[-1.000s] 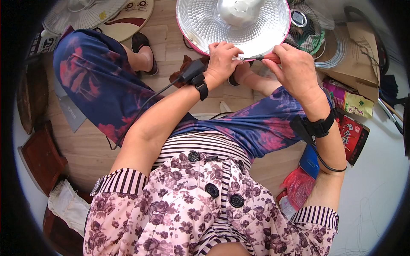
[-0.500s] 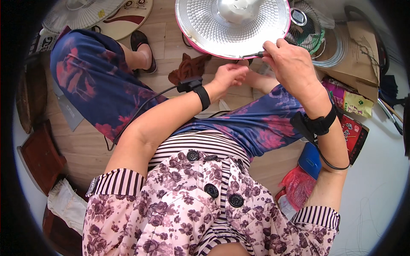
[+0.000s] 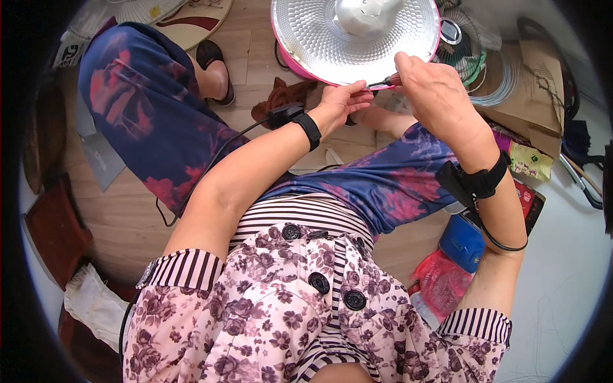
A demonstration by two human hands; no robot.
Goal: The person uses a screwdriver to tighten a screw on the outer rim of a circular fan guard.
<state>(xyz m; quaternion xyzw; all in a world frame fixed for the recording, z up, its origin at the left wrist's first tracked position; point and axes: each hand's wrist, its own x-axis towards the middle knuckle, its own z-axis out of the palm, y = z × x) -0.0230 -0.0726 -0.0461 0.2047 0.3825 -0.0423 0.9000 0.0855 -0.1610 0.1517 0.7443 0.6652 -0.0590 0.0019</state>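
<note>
A silver, dimpled dish reflector with a pink rim (image 3: 295,39), which looks like part of a dish heater, stands in front of me at the top. My right hand (image 3: 434,89) is closed round the handle of a screwdriver (image 3: 381,83). Its thin dark shaft points left along the reflector's lower edge; the tip is close to my left thumb. With thumb and fingers, my left hand (image 3: 341,105) pinches the lower rim. Whatever the tip touches is too small to make out. Both wrists wear black straps with cables.
A brown cloth (image 3: 285,101) lies on the wooden floor beyond my left wrist. At right are a small fan (image 3: 450,32), coiled wire (image 3: 501,83), a cardboard box (image 3: 543,70), a blue case (image 3: 461,242) and a red plastic bag (image 3: 440,281). Wooden furniture (image 3: 54,230) stands left.
My left hand has moved up to the rim, its thumb now against the edge beside the screwdriver tip. The reflector sits slightly farther right in view, and my right hand has shifted a little.
</note>
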